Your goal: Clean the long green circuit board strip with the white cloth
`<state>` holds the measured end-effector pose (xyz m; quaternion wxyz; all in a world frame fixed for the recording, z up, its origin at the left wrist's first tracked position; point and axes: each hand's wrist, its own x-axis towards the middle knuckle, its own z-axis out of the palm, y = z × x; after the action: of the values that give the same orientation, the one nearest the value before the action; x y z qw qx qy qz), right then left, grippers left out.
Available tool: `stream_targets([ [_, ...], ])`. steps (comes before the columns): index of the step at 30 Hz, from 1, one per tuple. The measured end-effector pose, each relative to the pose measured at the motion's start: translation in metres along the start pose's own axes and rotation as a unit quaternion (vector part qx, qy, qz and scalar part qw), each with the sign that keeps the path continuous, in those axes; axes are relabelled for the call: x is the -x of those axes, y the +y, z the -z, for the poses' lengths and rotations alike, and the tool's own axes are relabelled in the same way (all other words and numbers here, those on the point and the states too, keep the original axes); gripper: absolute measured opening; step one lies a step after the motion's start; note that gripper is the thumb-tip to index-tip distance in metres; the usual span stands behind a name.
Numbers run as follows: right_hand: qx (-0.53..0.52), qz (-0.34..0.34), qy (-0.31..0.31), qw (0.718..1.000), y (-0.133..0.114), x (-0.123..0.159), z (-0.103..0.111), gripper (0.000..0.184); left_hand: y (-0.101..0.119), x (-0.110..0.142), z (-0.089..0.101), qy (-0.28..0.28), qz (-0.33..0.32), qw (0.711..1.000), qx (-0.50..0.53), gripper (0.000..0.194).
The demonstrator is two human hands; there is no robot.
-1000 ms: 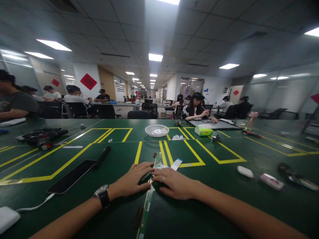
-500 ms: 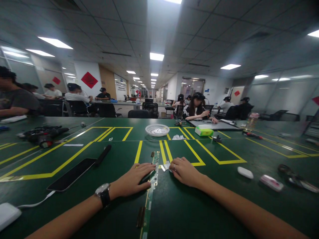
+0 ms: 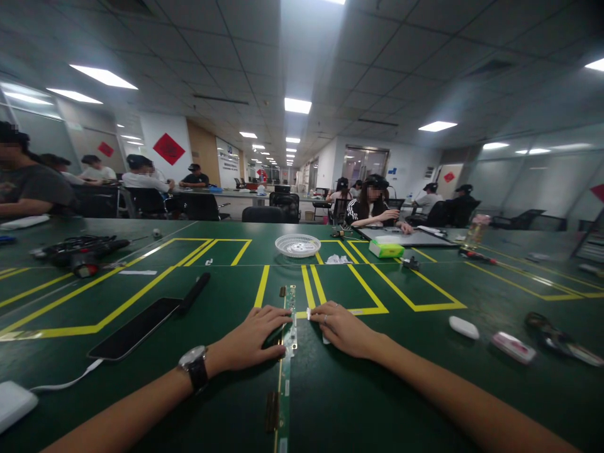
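A long, narrow green circuit board (image 3: 285, 371) lies lengthwise on the table in front of me, with brown flex tabs along its left side. My left hand (image 3: 257, 333), wearing a watch, rests at its left edge, fingers stretched and thumb apart, fingertips touching it. Just right of the board, my right hand (image 3: 346, 328) lies low over the table, its fingers close together on a small white piece (image 3: 309, 313). Most of that piece is hidden under the fingers, and I cannot make out its kind.
Ahead stands a round white basket (image 3: 297, 246), with white scraps (image 3: 338, 259) and a green box (image 3: 385, 248) to its right. A phone (image 3: 141, 328) with a white cable lies left; a white case (image 3: 464, 327) lies right. A co-worker (image 3: 375, 204) sits across the table.
My right hand has moved slightly left and flattened over the white piece, covering more of it. The board's far end has shifted a little left, its near end right. My left hand stays beside it.
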<state>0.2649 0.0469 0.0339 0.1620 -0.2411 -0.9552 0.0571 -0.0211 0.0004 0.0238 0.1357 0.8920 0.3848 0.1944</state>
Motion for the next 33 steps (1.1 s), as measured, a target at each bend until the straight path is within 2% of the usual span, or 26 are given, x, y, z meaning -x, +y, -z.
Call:
stream_targets([
  [11,0.009,-0.054,0.028,0.998,0.001,0.005,-0.007,0.038,0.002,-0.001,0.000,0.008,-0.003,1.000,-0.010,0.054],
  [15,-0.001,-0.054,0.022,0.998,-0.001,0.005,-0.009,0.038,0.001,0.000,-0.001,0.006,-0.006,1.000,-0.016,0.054],
  [24,-0.003,-0.040,0.007,0.999,-0.026,0.002,-0.005,0.037,0.002,-0.001,-0.001,0.005,-0.003,1.000,-0.016,0.053],
  [33,0.011,-0.015,0.005,1.000,-0.031,-0.005,-0.010,0.038,0.004,0.000,0.001,-0.008,0.007,1.000,-0.026,0.053],
])
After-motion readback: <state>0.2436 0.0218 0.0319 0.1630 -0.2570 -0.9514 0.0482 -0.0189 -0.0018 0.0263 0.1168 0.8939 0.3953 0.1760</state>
